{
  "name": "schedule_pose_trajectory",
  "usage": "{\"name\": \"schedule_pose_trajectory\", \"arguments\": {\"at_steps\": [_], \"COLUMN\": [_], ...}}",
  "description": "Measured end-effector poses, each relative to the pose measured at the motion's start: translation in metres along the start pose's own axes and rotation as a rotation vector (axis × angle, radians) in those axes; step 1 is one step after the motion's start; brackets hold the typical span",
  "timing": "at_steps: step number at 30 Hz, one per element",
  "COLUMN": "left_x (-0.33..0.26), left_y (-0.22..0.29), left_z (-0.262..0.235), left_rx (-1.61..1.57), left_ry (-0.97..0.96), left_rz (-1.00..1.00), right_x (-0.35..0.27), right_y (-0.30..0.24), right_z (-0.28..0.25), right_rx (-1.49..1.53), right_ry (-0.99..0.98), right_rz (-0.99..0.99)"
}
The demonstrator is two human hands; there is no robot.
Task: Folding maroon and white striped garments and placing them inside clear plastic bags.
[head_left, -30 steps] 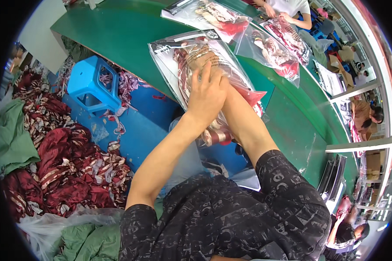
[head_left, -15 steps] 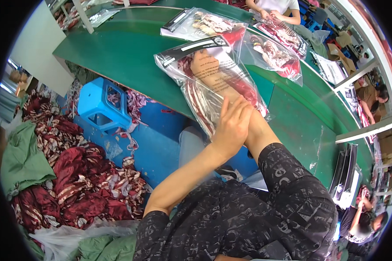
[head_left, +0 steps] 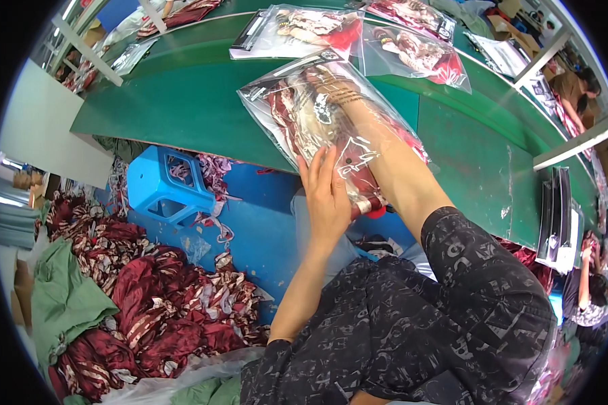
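In front of me on the green table lies a clear plastic bag [head_left: 378, 101] with a black top strip. Folded dark red and cream striped satin clothing [head_left: 284, 115] is inside it. My right hand [head_left: 331, 88] reaches deep into the bag, over the clothing, near the strip end. Film and print over its fingers hide how they are bent. On the bag's near left part my left hand [head_left: 327, 192] lies with fingers stretched out, touching the film from outside. A bit of the red and cream cloth [head_left: 368, 206] shows at the bag's near end.
Beyond are two filled bags [head_left: 317, 30] [head_left: 419, 57] on the green table [head_left: 162, 115]. A blue stool [head_left: 169, 185] stands on the blue floor at left, beside a heap of dark red fabric [head_left: 162, 290]. A stack of black-edged bags [head_left: 557, 223] sits at right.
My right hand has gone further into the bag toward the strip. My left hand has left my right forearm and now lies flat on the bag. The view has shifted somewhat.
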State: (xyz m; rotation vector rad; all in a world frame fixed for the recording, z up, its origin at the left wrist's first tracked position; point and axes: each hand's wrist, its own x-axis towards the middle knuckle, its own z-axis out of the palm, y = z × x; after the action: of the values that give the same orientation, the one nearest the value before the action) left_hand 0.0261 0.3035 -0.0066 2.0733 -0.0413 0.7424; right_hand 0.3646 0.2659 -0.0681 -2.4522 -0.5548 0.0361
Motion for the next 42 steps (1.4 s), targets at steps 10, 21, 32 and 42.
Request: {"name": "schedule_pose_trajectory", "arguments": {"at_steps": [10,21,32,42], "left_x": [-0.046,-0.033,-0.018,-0.039], "left_y": [0.037,0.008,0.001,0.002], "left_z": [0.006,0.033,0.020,0.050], "left_rx": [-0.047,-0.120,-0.197,-0.084], "left_ry": [-0.036,0.036,-0.017,0.149], "left_rz": [0.039,0.039,0.057,-0.029], "right_x": [-0.059,-0.073,-0.102,-0.134], "right_y": [-0.036,-0.037,-0.087,-0.114], "right_z": [-0.040,-0.022,-0.021,-0.019], "right_rx": [-0.215,-0.732,-0.346,-0.502], "right_ry": [0.141,0.486,-0.124,0.042], "right_rz": [0.194,-0.308,-0.546,-0.250]}}
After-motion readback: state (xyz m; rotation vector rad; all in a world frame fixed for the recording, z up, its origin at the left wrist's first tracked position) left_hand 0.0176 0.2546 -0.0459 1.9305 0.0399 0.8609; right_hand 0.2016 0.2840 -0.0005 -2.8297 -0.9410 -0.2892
